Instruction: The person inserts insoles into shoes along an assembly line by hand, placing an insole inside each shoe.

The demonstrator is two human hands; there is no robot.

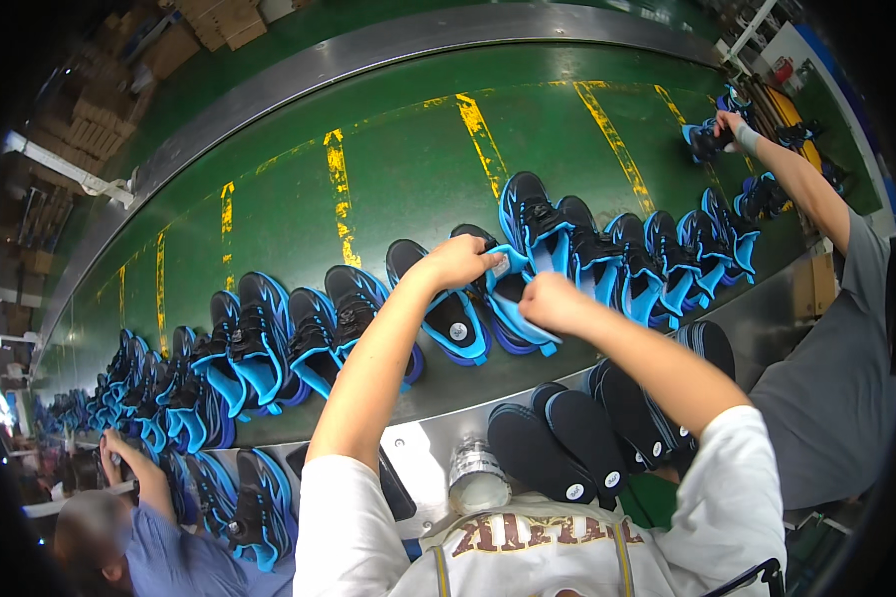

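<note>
A black sneaker with a bright blue lining (509, 290) stands on the green bench in front of me, its opening toward me. My left hand (458, 262) pinches its light blue tongue near the top. My right hand (559, 302) is closed at the right side of its collar; the fingertips are partly hidden. Just left of it stands a matching sneaker (471, 343) with a round white sticker visible inside. Another pair of sneakers (534, 214) is close by on the right, beyond my right hand.
Long rows of similar sneakers (259, 333) run left and right along the green bench (398, 159). Black insoles (582, 438) with round white stickers, a clear cylindrical container (478, 478) and a dark phone (396, 488) lie nearest me. Co-workers (816, 378) sit on both sides.
</note>
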